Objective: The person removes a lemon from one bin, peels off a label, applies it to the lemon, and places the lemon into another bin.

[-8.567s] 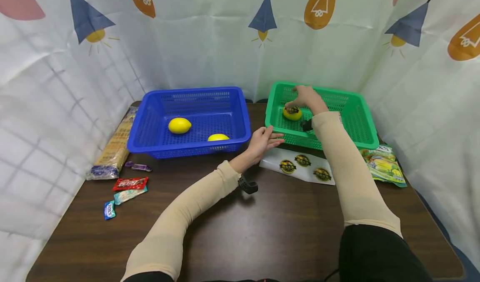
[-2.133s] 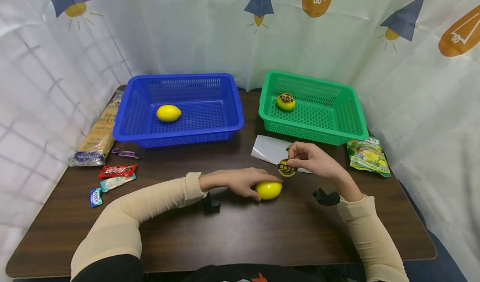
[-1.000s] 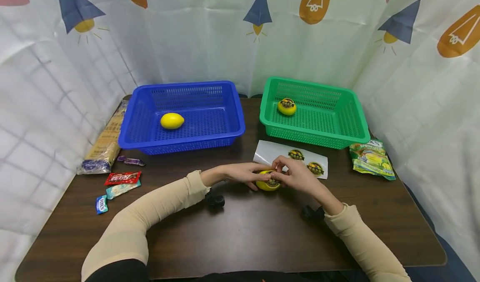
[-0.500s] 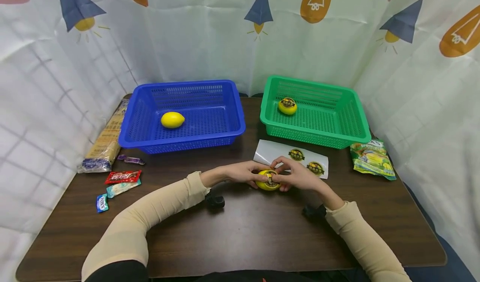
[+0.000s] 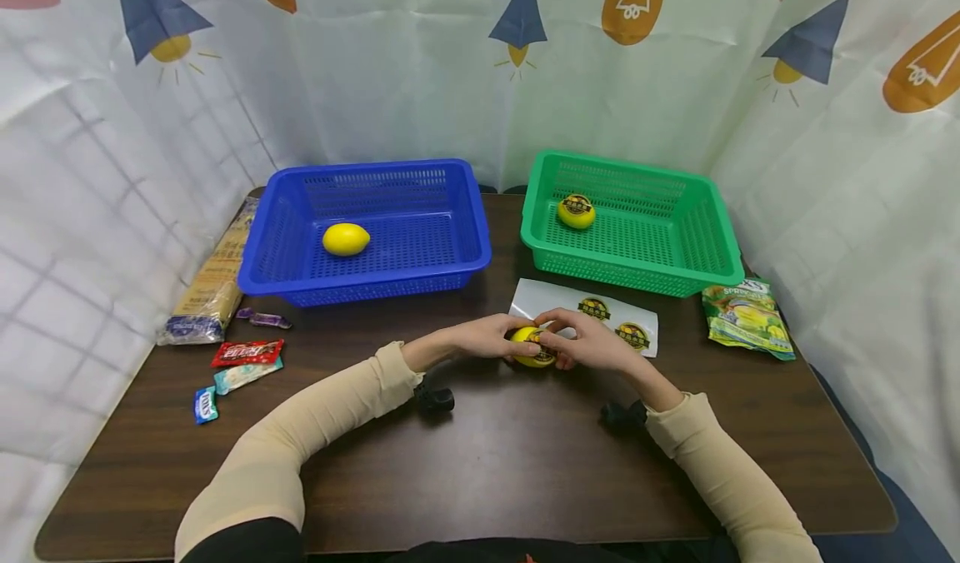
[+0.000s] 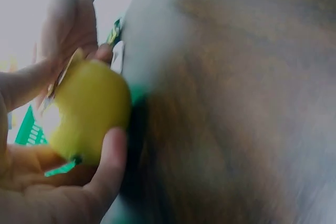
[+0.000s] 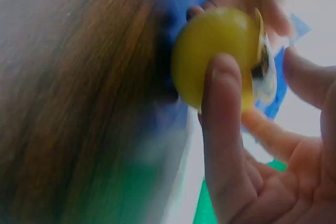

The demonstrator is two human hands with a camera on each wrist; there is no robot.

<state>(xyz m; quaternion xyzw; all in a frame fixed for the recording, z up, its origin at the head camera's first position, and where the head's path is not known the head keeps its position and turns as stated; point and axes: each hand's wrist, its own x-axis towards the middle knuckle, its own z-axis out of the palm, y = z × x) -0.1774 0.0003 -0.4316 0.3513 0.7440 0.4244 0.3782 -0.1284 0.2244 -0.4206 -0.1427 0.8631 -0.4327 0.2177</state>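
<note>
Between both hands is a yellow lemon (image 5: 528, 335) with a round black-and-gold sticker (image 5: 546, 350) on its side. My left hand (image 5: 483, 336) grips the lemon from the left, fingers and thumb around it. From the right, my right hand (image 5: 596, 348) holds the lemon too, its thumb over the sticker in the head view. The right wrist view shows an edge of the sticker (image 7: 262, 69) standing away from the peel. Just behind the hands lies a white sticker sheet (image 5: 540, 296), two stickers showing on it.
A blue basket (image 5: 367, 286) holding one plain lemon (image 5: 346, 239) stands at the back left. In the green basket (image 5: 630, 273) sits a stickered lemon (image 5: 576, 211). Snack wrappers (image 5: 247, 353) and a long packet (image 5: 213, 288) lie left; a green bag (image 5: 747, 317) lies right.
One lemon has left the blue basket, and a sticker has gone from the sheet onto it. My right hand has come from the green basket. Lately the lemon has turned slightly in the hands.
</note>
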